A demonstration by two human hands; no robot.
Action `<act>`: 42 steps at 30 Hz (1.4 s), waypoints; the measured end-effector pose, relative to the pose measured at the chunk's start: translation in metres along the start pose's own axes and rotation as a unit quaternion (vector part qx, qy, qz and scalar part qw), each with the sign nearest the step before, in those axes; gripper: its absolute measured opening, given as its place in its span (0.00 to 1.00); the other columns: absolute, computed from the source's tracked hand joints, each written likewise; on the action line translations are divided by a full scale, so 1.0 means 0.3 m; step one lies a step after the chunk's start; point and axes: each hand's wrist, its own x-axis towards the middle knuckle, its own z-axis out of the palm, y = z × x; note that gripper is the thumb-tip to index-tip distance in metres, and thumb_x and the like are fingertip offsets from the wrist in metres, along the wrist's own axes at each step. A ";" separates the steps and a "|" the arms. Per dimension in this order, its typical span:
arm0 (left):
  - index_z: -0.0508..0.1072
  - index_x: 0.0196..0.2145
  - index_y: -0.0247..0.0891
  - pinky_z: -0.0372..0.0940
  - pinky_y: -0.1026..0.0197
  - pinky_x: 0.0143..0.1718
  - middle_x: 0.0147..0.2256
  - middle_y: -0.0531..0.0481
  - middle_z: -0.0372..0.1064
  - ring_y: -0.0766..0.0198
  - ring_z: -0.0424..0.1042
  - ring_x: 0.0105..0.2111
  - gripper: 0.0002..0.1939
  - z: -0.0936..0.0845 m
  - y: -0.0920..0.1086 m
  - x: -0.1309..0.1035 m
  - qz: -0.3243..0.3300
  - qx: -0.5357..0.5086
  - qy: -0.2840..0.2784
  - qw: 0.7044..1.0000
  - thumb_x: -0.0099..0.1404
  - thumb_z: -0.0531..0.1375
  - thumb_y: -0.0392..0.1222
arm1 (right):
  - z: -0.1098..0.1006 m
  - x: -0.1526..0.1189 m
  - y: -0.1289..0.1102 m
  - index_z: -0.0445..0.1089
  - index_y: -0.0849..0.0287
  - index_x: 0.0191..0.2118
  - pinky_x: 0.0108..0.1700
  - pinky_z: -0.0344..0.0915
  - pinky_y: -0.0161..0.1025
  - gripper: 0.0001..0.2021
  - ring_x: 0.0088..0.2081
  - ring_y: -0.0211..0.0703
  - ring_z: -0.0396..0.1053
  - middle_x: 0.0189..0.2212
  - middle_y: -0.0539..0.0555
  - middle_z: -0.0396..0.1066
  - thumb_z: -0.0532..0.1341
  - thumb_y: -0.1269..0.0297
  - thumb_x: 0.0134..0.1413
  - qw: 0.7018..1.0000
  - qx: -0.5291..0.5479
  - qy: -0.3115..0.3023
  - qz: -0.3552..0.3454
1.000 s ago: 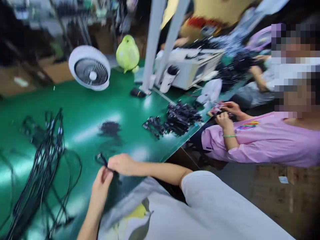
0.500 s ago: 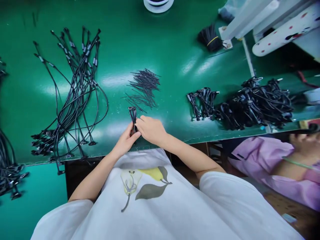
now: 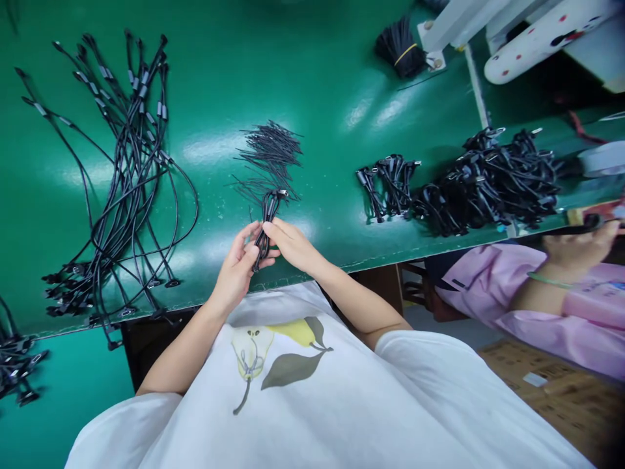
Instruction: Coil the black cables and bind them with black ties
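Note:
Between my hands is a folded black cable [image 3: 270, 207], its metal plug pointing up and to the right. My left hand [image 3: 236, 264] is closed around the lower part of the loops from the left. From the right, my right hand [image 3: 291, 242] pinches the middle of the same cable with thumb and fingers. Whether a tie goes round the cable there is too small to tell. Just beyond the cable lies a loose pile of thin black twist ties [image 3: 272, 148] on the green table [image 3: 312, 71].
Long loose black cables [image 3: 129, 156] spread across the left, some hanging over the front edge. Folded cable bundles [image 3: 488, 179] are heaped at the right. A banded bunch of black ties [image 3: 401, 52] lies by a white machine frame [image 3: 452, 32]. A co-worker's hand [image 3: 579, 247] is at far right.
My hands have raised the folded cable slightly and turned it so its plug tips rightward. The left fingers have spread out more beneath it. The whole view has shifted a little.

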 end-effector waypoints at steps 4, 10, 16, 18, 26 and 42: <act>0.68 0.47 0.41 0.71 0.66 0.39 0.37 0.50 0.77 0.66 0.78 0.35 0.21 -0.003 0.022 0.005 -0.029 -0.044 0.028 0.998 0.59 0.68 0.47 | -0.001 0.011 0.011 0.68 0.60 0.35 0.45 0.64 0.32 0.15 0.40 0.34 0.67 0.35 0.49 0.70 0.55 0.52 0.62 0.995 0.090 0.034 0.003; 0.70 0.38 0.36 0.69 0.67 0.34 0.33 0.51 0.75 0.70 0.75 0.30 0.12 0.003 0.007 0.018 -0.081 0.001 0.009 0.997 0.56 0.66 0.38 | 0.027 0.053 0.009 0.69 0.62 0.37 0.35 0.66 0.30 0.20 0.33 0.33 0.68 0.34 0.51 0.72 0.62 0.47 0.54 0.961 0.269 0.002 0.066; 0.65 0.35 0.37 0.66 0.67 0.28 0.30 0.53 0.72 0.71 0.71 0.25 0.07 0.036 -0.033 0.013 -0.090 0.050 -0.004 0.995 0.56 0.57 0.33 | 0.053 0.109 0.030 0.63 0.59 0.38 0.32 0.67 0.29 0.17 0.28 0.30 0.69 0.32 0.47 0.70 0.61 0.49 0.56 0.948 0.303 0.085 0.055; 0.63 0.36 0.38 0.67 0.66 0.28 0.30 0.53 0.72 0.71 0.72 0.25 0.06 0.045 -0.043 0.006 -0.077 0.054 0.006 0.996 0.60 0.56 0.35 | 0.060 0.109 0.029 0.63 0.59 0.37 0.30 0.66 0.28 0.17 0.27 0.30 0.69 0.31 0.47 0.69 0.60 0.48 0.57 0.948 0.296 0.111 0.036; 0.61 0.47 0.39 0.72 0.60 0.36 0.42 0.46 0.71 0.65 0.76 0.33 0.16 0.043 -0.065 -0.068 0.007 0.121 -0.020 0.992 0.69 0.55 0.52 | 0.071 0.087 -0.012 0.58 0.58 0.26 0.21 0.60 0.28 0.25 0.18 0.31 0.63 0.15 0.45 0.60 0.50 0.40 0.63 0.945 0.306 0.037 0.110; 0.71 0.42 0.40 0.68 0.64 0.40 0.43 0.48 0.73 0.67 0.73 0.37 0.19 -0.013 -0.062 -0.063 0.019 0.022 -0.048 0.998 0.55 0.71 0.45 | 0.031 0.110 -0.010 0.61 0.58 0.30 0.20 0.63 0.28 0.19 0.18 0.28 0.61 0.21 0.44 0.63 0.58 0.46 0.60 0.912 0.387 0.125 0.053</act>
